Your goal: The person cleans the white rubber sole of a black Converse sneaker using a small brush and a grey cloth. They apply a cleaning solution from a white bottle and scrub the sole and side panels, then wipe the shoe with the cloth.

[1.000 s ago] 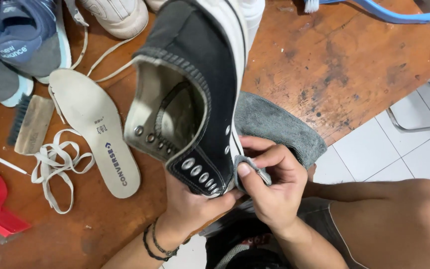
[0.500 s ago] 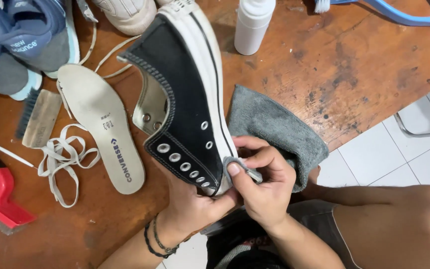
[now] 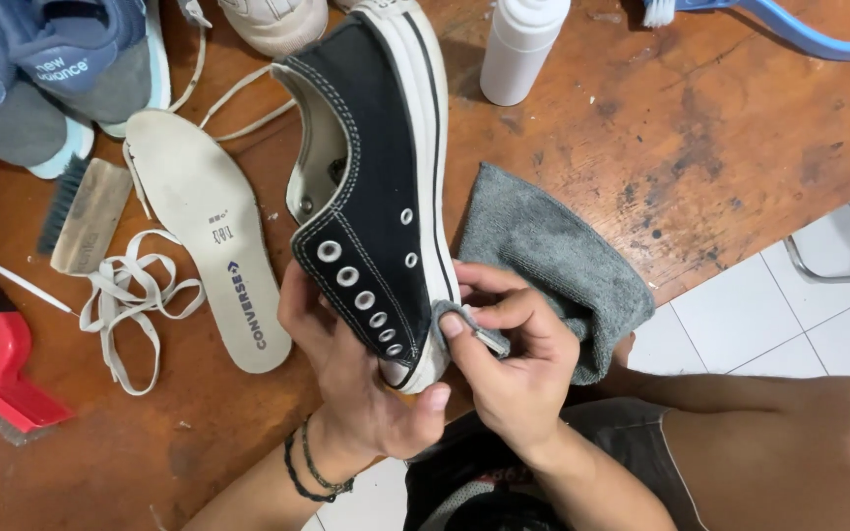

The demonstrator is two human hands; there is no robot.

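The left hand point(image 3: 356, 379) is gripping the black sneaker point(image 3: 376, 197) near the surface point(image 3: 700, 128) edge; the right hand point(image 3: 509, 364) is pinching the grey cloth point(image 3: 553, 256) against its sole rim.

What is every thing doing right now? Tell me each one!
Black shoe: unlaced, insole out, held by left hand.
Grey cloth: corner pinched by right hand against the shoe's sole edge.
Insole: lying flat.
White laces: loose, tangled.
White bottle: standing.
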